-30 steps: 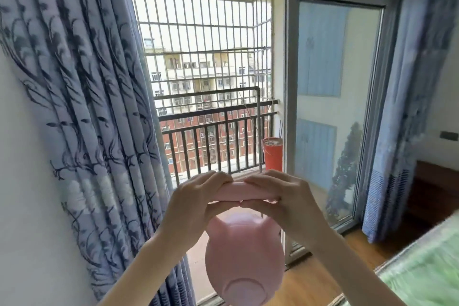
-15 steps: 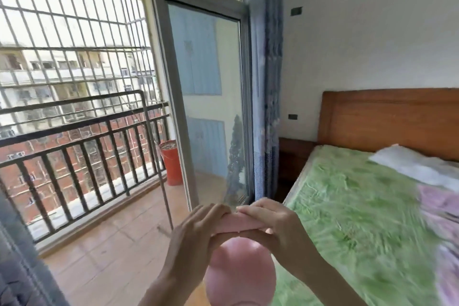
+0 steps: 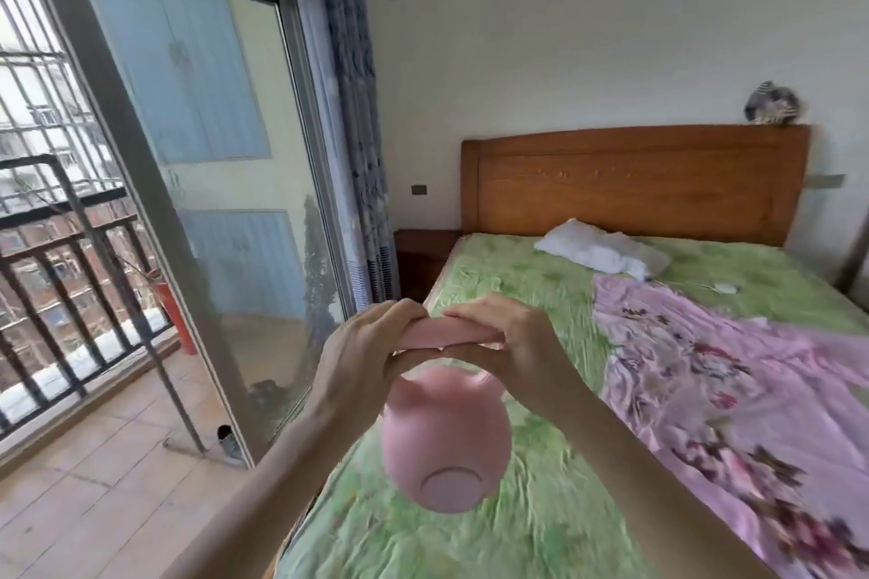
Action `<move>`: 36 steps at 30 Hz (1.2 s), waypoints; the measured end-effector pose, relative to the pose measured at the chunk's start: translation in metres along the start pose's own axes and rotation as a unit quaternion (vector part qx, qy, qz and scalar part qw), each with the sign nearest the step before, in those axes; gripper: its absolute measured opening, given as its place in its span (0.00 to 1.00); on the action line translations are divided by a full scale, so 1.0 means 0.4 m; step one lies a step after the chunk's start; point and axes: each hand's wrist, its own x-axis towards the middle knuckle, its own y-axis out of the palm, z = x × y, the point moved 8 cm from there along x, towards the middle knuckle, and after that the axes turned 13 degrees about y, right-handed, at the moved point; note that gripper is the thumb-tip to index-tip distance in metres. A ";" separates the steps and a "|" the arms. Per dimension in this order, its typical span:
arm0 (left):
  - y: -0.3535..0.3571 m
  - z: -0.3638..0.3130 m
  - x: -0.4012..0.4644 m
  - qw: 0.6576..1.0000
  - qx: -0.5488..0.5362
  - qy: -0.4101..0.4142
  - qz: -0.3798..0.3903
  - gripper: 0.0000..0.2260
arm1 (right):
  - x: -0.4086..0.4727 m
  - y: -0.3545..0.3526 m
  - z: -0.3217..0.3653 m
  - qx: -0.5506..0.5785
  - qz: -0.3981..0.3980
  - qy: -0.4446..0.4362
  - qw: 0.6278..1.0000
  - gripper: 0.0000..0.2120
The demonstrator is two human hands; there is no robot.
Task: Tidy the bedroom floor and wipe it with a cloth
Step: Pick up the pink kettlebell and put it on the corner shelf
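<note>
Gripping one pink handle (image 3: pixel 446 335) from either end, left hand (image 3: pixel 371 353) and right hand (image 3: pixel 508 343) carry a pink pot (image 3: pixel 446 437), apparently a bucket, hanging beneath them over the bed (image 3: pixel 517 531).

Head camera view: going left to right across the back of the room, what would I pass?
Balcony railing → glass sliding door → blue patterned curtain → dark wooden nightstand → white pillow on the bed → patterned bundle atop the wooden headboard.
</note>
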 end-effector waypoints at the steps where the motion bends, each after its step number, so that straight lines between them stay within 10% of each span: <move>1: 0.026 -0.034 0.024 1.000 -0.017 0.002 -0.002 0.11 | -0.015 -0.046 -0.014 -0.011 -0.006 0.007 1.000 0.18; 16: 0.471 -0.560 0.358 0.957 -0.229 0.173 0.044 0.14 | -0.345 -0.677 -0.268 -0.186 -0.196 0.169 0.948 0.19; 36: 0.786 -1.265 0.521 0.717 -0.507 0.464 0.118 0.15 | -0.865 -1.062 -0.246 -0.358 -0.481 0.428 0.676 0.16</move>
